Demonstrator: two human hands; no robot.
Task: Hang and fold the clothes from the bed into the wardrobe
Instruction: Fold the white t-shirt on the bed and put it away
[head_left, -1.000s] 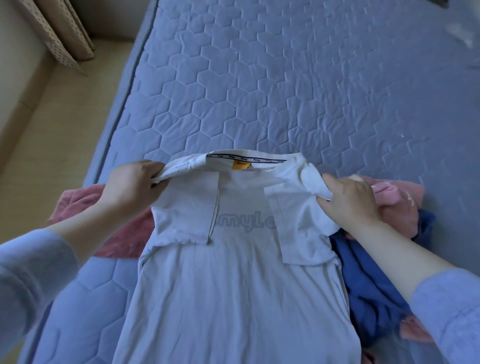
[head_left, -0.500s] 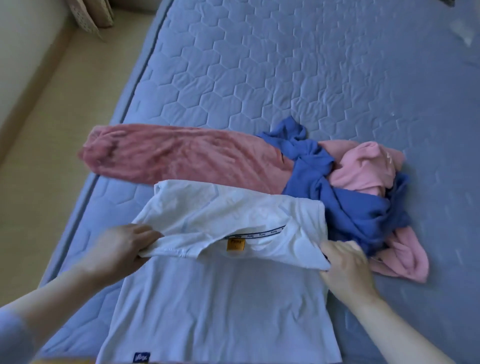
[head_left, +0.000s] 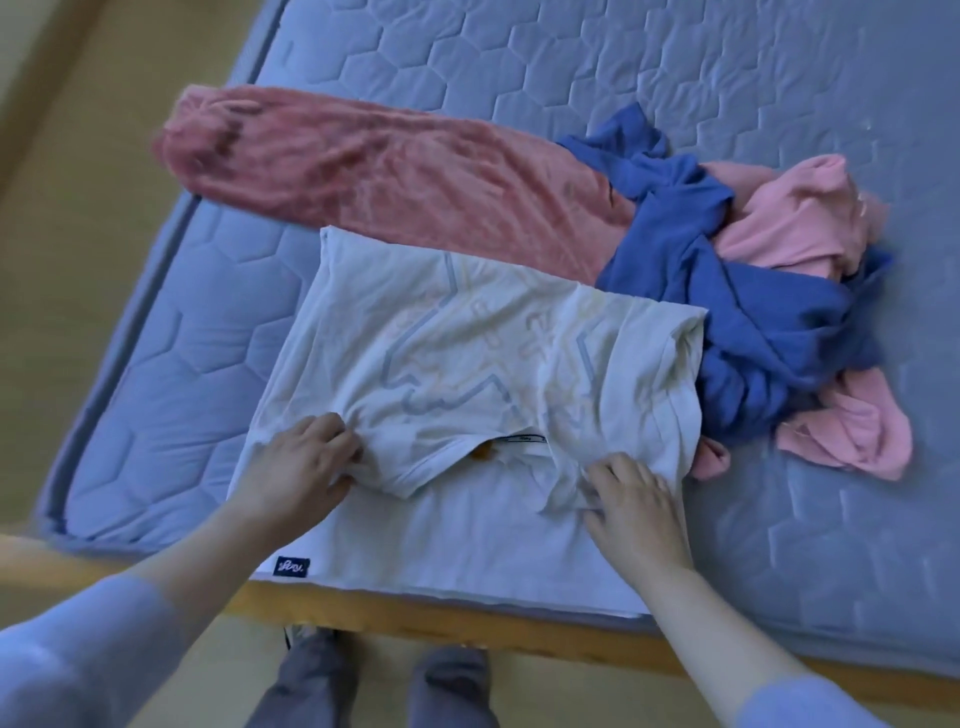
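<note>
White T-shirt (head_left: 467, 338) lies on the bed (head_left: 779, 104) at the near edge. Since half a second ago its top half has been folded down flatter, so the faded print now faces up. Left hand (head_left: 298, 465) pinches the shoulder fold. Right hand (head_left: 631, 499) has let go and its fingers are spread flat on the cloth. Pink fleece garment (head_left: 389, 171) and blue garment (head_left: 727, 291) are unmoved behind.
</note>
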